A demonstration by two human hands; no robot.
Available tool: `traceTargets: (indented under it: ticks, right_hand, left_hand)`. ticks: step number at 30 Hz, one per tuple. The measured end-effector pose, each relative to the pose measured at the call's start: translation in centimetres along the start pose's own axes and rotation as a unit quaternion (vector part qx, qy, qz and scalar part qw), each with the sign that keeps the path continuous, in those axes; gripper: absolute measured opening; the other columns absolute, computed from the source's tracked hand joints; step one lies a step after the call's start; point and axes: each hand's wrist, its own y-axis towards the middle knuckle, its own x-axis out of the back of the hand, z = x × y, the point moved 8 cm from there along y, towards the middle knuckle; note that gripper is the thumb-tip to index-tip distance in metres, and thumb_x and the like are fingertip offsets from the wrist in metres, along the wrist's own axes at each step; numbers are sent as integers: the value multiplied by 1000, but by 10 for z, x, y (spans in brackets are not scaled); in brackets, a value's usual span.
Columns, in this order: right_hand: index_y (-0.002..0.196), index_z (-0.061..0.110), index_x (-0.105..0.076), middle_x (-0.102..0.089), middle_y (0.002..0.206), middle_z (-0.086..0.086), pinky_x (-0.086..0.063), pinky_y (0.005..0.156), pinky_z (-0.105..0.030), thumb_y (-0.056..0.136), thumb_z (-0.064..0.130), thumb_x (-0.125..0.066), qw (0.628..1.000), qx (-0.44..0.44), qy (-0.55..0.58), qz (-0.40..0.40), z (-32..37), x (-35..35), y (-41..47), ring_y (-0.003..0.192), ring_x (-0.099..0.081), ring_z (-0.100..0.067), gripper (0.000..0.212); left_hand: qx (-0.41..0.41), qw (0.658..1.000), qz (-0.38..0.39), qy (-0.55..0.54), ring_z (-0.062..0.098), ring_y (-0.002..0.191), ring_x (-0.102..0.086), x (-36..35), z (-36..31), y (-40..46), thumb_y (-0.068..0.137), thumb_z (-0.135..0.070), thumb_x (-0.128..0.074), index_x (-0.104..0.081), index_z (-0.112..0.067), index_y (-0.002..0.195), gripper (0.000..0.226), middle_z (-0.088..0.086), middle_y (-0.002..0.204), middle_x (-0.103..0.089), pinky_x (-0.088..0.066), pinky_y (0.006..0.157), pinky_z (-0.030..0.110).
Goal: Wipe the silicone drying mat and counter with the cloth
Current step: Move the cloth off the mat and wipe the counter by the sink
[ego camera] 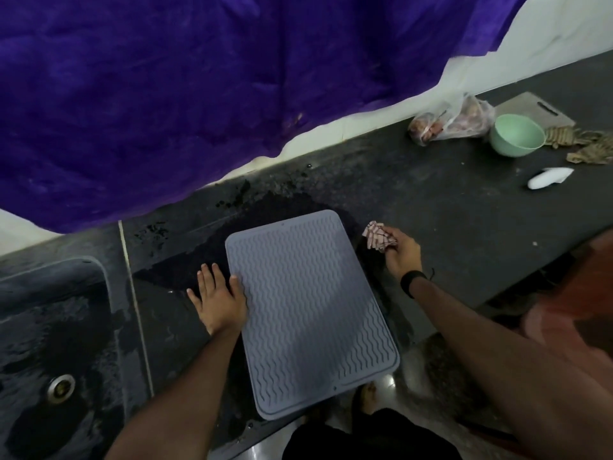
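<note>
My right hand [403,252] is closed around the bunched pink striped cloth [378,235], just off the far right corner of the grey silicone mat [308,313]. My left hand [219,298] lies spread and flat, thumb on the mat's left edge, fingers on the wet dark bench [431,200]. The mat's near end overhangs the bench front. The sink [49,343] is cut off at the left edge.
</note>
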Motion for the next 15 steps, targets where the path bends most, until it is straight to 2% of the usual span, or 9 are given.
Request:
traceTargets:
  ticks: [3, 5, 10, 13, 15]
  right_hand:
    - [115, 10, -65, -70, 108, -8, -41, 90, -18, 75, -12, -50, 999, -25, 44, -8, -6, 5, -6, 101, -63, -22, 48]
    - [115, 11, -65, -70, 108, -6, -43, 89, -19, 79, -9, -52, 998, -23, 65, 3, 3, -1, -4, 99, -63, -20, 43]
    - [120, 11, -62, -68, 113, -7, -45, 92, -23, 84, -6, -51, 988, 72, 103, 91, 71, -41, -3, 103, -62, -21, 41]
    - [124, 14, -60, -67, 116, -7, -43, 89, -21, 88, -2, -53, 970, 147, 107, 163, 129, -81, -13, 105, -61, -20, 40]
    - [126, 14, -59, -66, 118, -8, -45, 90, -24, 88, -1, -51, 955, 191, 104, 199, 168, -107, -26, 108, -60, -23, 41]
  left_hand:
    - [-8, 1000, 7, 4, 23, 158, -4, 2, -7, -14, 109, -44, -31, -20, -9, 162, 64, 10, 170, -12, 7, 126, 49]
    - [-7, 1000, 7, 9, 24, 158, -4, 8, -11, -24, 109, -44, -31, -20, -9, 162, 65, 11, 170, -12, 5, 126, 49]
    - [19, 999, 1, 45, 23, 158, -2, 34, -3, -56, 109, -47, -29, -16, -12, 163, 66, 8, 171, -7, 4, 127, 46]
    - [58, 997, -25, 52, 22, 158, -3, 58, 12, -68, 109, -47, -29, -16, -13, 163, 65, 7, 171, -8, 1, 127, 45]
    - [73, 995, -42, 56, 21, 158, -5, 70, 23, -71, 109, -47, -30, -17, -14, 163, 65, 7, 171, -10, 0, 127, 43]
